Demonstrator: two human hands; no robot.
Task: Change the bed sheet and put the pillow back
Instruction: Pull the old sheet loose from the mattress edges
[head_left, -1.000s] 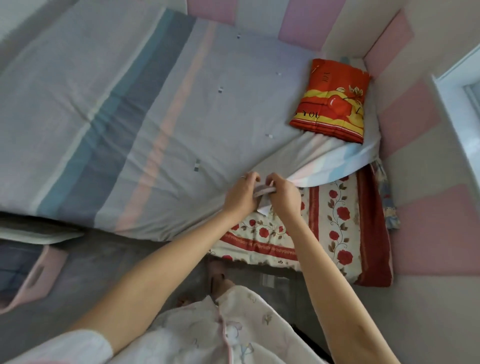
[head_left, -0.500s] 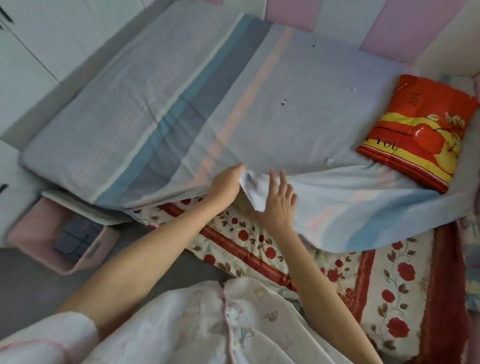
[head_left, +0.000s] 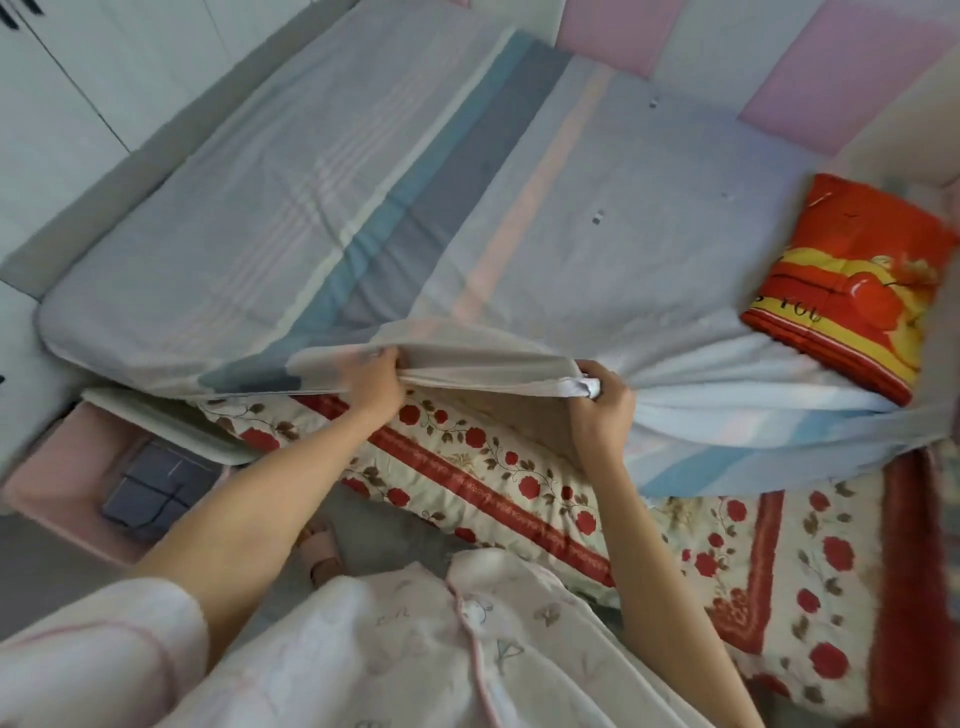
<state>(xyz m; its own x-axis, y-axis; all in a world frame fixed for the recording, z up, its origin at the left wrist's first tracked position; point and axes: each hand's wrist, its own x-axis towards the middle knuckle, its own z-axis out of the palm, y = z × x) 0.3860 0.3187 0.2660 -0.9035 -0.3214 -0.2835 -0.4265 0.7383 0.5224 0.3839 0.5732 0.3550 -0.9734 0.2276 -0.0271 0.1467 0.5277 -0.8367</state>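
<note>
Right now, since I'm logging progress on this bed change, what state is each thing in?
striped sheet, near edge lifted, the rest spread flat.
left hand, grips the sheet's lifted edge.
right hand, grips a bunched part of that edge.
red pillow, lying on the sheet at the far right.
floral quilt, uncovered along the near side.
pink box, open, folded dark cloth inside.

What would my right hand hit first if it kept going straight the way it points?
Probably the striped sheet: your right hand grips its bunched edge and points into the lifted fabric, so it would push into that first. What's beneath is hidden.
</note>
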